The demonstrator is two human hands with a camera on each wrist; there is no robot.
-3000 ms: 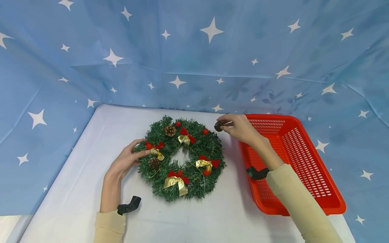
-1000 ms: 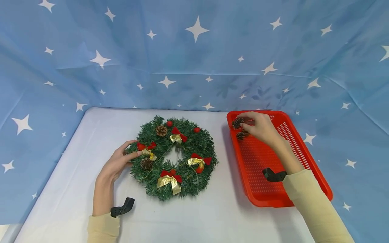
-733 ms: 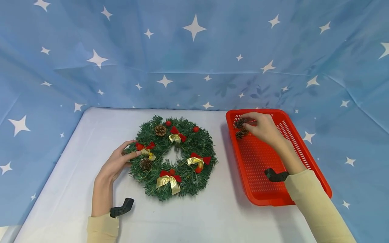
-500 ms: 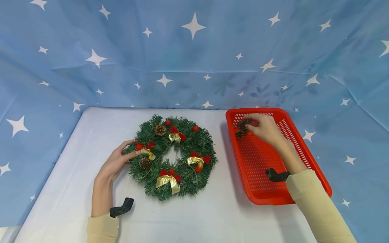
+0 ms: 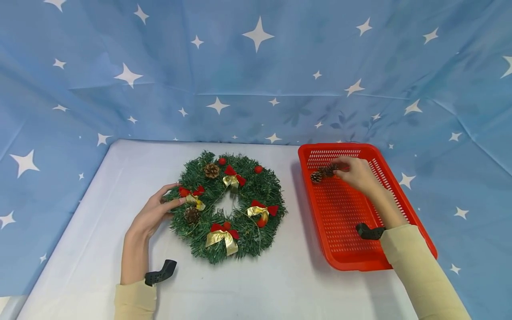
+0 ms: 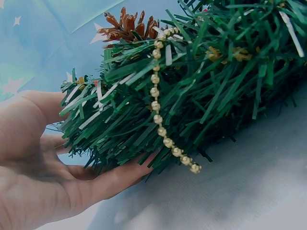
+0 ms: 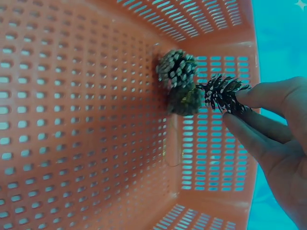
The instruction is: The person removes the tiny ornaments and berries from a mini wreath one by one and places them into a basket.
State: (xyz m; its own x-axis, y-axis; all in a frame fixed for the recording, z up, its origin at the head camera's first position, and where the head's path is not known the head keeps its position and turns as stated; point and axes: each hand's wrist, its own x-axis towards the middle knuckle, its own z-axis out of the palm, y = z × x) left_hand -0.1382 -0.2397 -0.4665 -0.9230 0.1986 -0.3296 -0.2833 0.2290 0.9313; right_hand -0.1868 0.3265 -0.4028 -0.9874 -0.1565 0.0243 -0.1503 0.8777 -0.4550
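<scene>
One round wreath of green artificial pine, trimmed with red-and-gold ribbon bows, small red balls, two brown pine cones and a string of gold beads; lies on a white-covered counter. Left hand clamped on its left edge, thumb over the front, other fingers partly hidden. One rectangular red plastic basket with slotted walls; stands right of the wreath, apart from it. One dark brown, open-scaled loose cone; pinched between thumb and fingers of the right hand, inside the basket near its far end. Same end: one pale-tipped cone and a darker rounded item, too blurred to identify; contact with the pinched piece cannot be told. Step in hand, by judgement: placing the loose cone in the basket. The next move seems to call for lowering it beside its neighbours, then parting the fingertips cleanly.
</scene>
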